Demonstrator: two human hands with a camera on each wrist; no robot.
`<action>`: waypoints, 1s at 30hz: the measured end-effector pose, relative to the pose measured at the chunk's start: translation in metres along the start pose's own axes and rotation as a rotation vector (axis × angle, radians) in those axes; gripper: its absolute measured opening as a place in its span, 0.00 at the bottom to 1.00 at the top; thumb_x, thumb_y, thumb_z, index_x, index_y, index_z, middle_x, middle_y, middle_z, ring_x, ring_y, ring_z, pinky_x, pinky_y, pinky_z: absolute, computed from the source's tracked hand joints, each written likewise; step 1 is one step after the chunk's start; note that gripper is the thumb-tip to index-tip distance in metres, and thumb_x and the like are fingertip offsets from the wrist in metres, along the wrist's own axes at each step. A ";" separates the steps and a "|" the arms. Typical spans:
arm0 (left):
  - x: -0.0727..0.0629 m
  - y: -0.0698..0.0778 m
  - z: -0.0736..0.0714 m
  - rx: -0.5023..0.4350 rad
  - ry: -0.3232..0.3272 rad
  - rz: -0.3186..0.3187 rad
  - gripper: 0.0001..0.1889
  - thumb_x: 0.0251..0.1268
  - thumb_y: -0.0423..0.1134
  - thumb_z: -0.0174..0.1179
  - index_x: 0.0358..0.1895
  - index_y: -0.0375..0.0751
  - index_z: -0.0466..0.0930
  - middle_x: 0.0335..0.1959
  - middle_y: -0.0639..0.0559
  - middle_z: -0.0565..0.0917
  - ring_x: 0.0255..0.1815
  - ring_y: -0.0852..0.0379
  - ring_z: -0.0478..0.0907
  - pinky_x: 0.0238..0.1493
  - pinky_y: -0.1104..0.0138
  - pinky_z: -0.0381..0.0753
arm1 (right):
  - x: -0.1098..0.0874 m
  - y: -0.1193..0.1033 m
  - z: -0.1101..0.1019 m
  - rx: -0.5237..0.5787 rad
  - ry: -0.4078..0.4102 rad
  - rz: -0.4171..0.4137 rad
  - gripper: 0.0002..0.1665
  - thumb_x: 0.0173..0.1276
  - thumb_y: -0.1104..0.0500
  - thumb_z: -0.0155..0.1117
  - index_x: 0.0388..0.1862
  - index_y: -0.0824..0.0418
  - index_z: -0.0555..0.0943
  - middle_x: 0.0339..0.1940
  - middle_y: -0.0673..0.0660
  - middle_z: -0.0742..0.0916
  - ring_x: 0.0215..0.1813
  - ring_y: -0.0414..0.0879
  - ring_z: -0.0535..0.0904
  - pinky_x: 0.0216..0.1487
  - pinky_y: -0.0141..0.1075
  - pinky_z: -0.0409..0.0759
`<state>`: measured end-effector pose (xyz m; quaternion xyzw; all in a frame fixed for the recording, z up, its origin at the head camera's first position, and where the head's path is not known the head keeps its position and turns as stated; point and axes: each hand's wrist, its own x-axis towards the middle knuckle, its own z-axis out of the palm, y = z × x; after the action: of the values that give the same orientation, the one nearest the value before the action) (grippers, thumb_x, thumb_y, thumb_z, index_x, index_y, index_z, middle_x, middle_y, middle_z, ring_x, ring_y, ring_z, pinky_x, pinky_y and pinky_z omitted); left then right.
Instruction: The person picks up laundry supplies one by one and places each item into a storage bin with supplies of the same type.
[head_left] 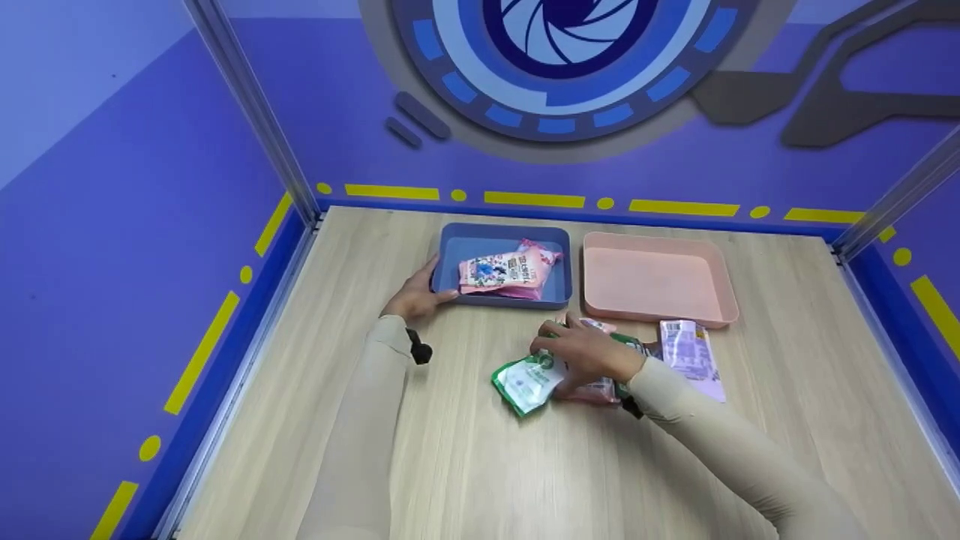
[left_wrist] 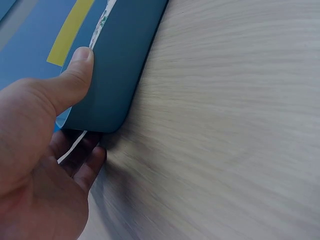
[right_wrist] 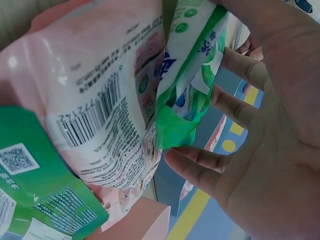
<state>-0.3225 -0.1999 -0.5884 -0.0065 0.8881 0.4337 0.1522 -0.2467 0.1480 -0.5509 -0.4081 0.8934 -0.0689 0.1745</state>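
My left hand [head_left: 415, 295] grips the near left corner of the blue tray [head_left: 504, 301], its thumb on the front wall and fingers round the side. Two pink printed packets [head_left: 499, 271] lie overlapping inside that tray. Over the table's middle, my right hand [head_left: 589, 352] holds a green-and-white packet [head_left: 529, 382] between thumb and fingers. In the right wrist view the green-and-white packet [right_wrist: 187, 95] stands beside a pink packet [right_wrist: 95, 90] with a barcode. Another green packet [right_wrist: 55, 185] lies on its other side; in the head view the right hand partly hides these.
A pink tray [head_left: 660, 279] with nothing in it stands right of the blue one. A purple packet [head_left: 690, 358] lies at its near right edge. Panel walls [head_left: 150, 225] close the wooden table [head_left: 480, 465] in at the left, back and right.
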 end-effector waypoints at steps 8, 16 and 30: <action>-0.001 0.000 0.000 -0.001 -0.001 0.006 0.51 0.71 0.50 0.66 0.85 0.58 0.38 0.85 0.45 0.46 0.84 0.44 0.42 0.82 0.51 0.45 | -0.002 0.001 0.001 -0.005 0.041 -0.022 0.46 0.46 0.42 0.87 0.66 0.45 0.80 0.66 0.55 0.77 0.68 0.71 0.69 0.62 0.67 0.74; 0.001 0.001 0.000 0.005 0.000 -0.006 0.51 0.71 0.50 0.66 0.85 0.57 0.38 0.85 0.46 0.47 0.84 0.44 0.43 0.82 0.50 0.47 | -0.008 0.000 -0.001 -0.004 0.100 -0.073 0.44 0.47 0.44 0.87 0.64 0.48 0.81 0.63 0.56 0.79 0.58 0.62 0.71 0.52 0.56 0.79; 0.001 0.000 0.000 0.025 -0.002 0.010 0.50 0.71 0.51 0.65 0.86 0.56 0.38 0.85 0.45 0.47 0.84 0.44 0.44 0.82 0.53 0.47 | -0.014 0.003 -0.007 -0.009 0.141 -0.033 0.43 0.49 0.44 0.85 0.65 0.41 0.79 0.65 0.51 0.77 0.56 0.55 0.69 0.47 0.49 0.79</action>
<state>-0.3234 -0.2001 -0.5883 0.0004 0.8933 0.4234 0.1509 -0.2427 0.1600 -0.5420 -0.4177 0.8970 -0.0964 0.1083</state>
